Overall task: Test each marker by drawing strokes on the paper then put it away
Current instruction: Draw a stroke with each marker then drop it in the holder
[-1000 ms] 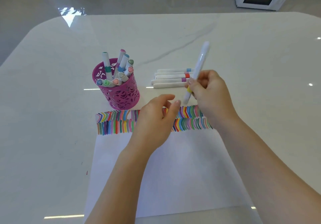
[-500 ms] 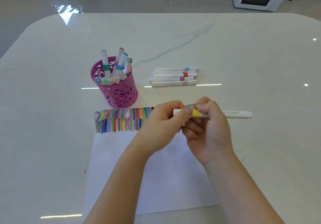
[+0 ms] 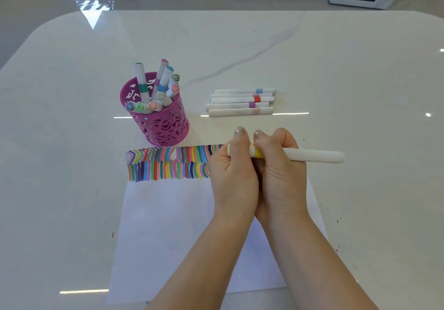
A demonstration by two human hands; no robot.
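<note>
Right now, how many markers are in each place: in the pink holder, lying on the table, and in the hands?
Markers standing in the pink perforated metal holder: 9
White markers lying in a row on the pale marble table: 5
Yellow-banded white marker held by left hand and right hand: 1
Total: 15

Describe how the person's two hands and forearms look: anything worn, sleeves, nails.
Both forearms are bare as far as the frame shows: no sleeves, watch or bracelet. The left hand and right hand show no rings or gloves. The visible fingernails look short with a pale, slightly glossy finish; whether that is polish I cannot tell.
</note>
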